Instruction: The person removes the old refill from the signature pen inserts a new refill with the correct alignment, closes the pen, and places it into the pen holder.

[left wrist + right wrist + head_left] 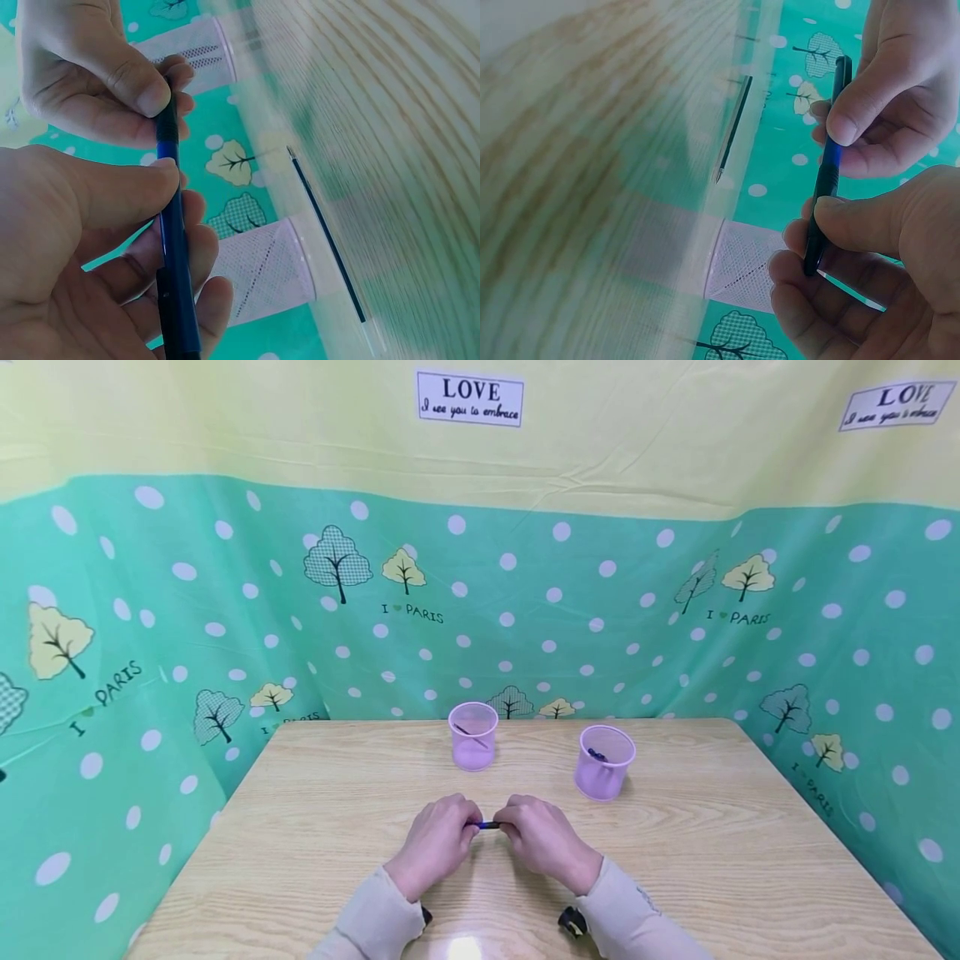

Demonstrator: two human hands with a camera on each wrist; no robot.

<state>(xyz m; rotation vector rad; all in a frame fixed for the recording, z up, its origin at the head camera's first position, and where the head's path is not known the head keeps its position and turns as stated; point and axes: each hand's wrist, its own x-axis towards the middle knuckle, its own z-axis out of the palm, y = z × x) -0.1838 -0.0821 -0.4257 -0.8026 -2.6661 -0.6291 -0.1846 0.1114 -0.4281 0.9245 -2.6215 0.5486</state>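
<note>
A blue pen with a black grip section and black clip (175,247) is held crosswise between both hands above the table. My left hand (441,837) pinches the blue barrel, on the clip side, between thumb and fingers. The thumb and fingers of my right hand (546,837) pinch the black grip section (826,184) near the tip. A thin pen refill (330,244) with a metal point lies on the tabletop by the hands, touched by neither. In the head view the hands cover most of the pen.
Behind the hands stands a lilac mesh cup (472,758) with thin sticks inside, perhaps refills. Another lilac mesh cup (597,782), holding small dark pieces, is to its right. The wooden table (300,827) meets a green patterned curtain (525,610) at the back.
</note>
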